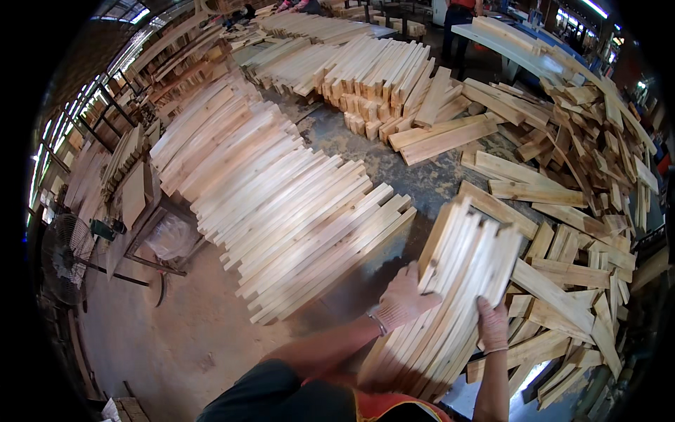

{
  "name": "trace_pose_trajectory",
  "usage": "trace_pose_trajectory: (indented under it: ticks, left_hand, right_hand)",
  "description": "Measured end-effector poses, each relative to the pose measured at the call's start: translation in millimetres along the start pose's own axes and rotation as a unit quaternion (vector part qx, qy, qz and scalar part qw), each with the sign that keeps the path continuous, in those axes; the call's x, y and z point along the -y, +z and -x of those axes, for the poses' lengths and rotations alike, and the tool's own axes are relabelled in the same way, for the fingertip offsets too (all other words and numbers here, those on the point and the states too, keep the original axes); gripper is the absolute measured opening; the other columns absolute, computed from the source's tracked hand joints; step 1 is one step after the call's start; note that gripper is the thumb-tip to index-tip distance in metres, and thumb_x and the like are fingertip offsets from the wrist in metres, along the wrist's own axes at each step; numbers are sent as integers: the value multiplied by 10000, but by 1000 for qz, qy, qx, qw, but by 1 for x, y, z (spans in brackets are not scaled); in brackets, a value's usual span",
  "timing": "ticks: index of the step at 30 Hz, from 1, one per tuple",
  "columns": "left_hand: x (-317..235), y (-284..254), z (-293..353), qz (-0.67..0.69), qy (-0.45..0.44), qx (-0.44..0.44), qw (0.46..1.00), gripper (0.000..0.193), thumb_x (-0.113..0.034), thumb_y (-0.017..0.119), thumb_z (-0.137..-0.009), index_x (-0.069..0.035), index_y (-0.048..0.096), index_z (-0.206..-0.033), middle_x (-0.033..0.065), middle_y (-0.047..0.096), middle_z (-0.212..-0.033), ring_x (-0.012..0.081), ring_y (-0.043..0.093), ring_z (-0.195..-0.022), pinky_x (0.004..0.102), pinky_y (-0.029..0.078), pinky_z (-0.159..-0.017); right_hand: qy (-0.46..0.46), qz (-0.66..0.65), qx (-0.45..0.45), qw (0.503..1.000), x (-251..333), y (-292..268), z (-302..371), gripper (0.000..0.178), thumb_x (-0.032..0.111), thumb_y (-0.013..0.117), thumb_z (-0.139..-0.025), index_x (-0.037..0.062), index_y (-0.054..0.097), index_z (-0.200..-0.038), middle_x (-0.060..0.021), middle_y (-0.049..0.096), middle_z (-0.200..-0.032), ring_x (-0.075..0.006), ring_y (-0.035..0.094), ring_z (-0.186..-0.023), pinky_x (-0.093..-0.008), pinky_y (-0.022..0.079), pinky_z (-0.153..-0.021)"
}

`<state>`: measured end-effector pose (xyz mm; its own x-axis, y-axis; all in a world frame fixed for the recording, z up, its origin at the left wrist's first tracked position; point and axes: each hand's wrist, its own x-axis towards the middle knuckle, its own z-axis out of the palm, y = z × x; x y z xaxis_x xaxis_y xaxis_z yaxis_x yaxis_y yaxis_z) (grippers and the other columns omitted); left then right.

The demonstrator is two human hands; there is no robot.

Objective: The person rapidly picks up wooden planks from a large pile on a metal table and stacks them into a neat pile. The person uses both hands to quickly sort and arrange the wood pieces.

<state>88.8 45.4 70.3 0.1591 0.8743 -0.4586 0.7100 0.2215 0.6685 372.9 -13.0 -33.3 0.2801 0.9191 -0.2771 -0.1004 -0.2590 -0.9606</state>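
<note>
Between my two gloved hands stands a bundle of pale wooden slats (460, 274), side by side with uneven far ends. My left hand (408, 299) grips the bundle's left side, its thumb lying over the top. On the opposite side my right hand (492, 323) presses against the outer slats, thumb up. The near ends of the bundle reach down close to my body. To the left, a long row of similar slats (302, 218) lies packed together on a dark tabletop (394, 260).
Loose wooden offcuts (562, 274) lie in a tangled heap at right. Farther back are a stack of slats (373, 77) and a light machine table (506, 49), with a person (460, 28) beside it. A fan (67, 257) stands at far left near a plastic bag (171, 238).
</note>
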Motion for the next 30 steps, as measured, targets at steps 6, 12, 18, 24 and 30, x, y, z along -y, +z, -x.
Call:
trace_pose_trajectory:
  ticks: [6, 12, 18, 24, 30]
  left_hand:
    - [-71, -63, 45, 64, 291, -236, 925, 1115, -496, 815, -794, 25, 297, -1633, 294, 470, -1538, 467, 544, -1374, 510, 480, -1140]
    - [8, -85, 50, 87, 410, -232, 878, 1043, -379, 812, -817, -37, 294, -1656, 314, 446, -1579, 444, 530, -1410, 478, 476, -1156]
    - [184, -70, 66, -92, 443, -130, 882, 835, -271, 627, -975, -13, 239, -1669, 212, 394, -1666, 412, 424, -1511, 492, 331, -1261]
    - [269, -80, 42, -555, 314, -48, 769, 664, -300, 443, -1035, -49, 367, -1645, 151, 385, -1692, 304, 315, -1590, 453, 242, -1297]
    - [269, -116, 89, -404, 299, -130, 855, 622, -210, 605, -951, -62, 488, -1544, 148, 512, -1542, 304, 457, -1453, 430, 371, -1213]
  right_hand:
    - [-164, -29, -82, 983, 151, 2, 48, 643, 263, 810, -951, 13, 529, -1472, -67, 673, -1260, -197, 621, -1118, -341, 507, -1008]
    - [-258, 123, -118, 951, 151, 48, 129, 570, 290, 779, -969, 17, 558, -1418, -107, 668, -1255, -225, 634, -1130, -374, 514, -1036]
    - [-153, 341, -50, 926, -14, 96, 194, 618, 230, 780, -940, -15, 537, -1452, -140, 643, -1350, -265, 604, -1243, -412, 491, -1092]
    - [-139, 624, 10, 769, -126, 130, 166, 670, 171, 781, -912, -48, 515, -1486, -174, 617, -1445, -306, 573, -1357, -450, 467, -1148]
    - [-2, 291, 12, 957, -108, 122, 156, 520, 152, 763, -852, 7, 597, -1322, -116, 691, -1210, -249, 656, -1139, -365, 517, -1036]
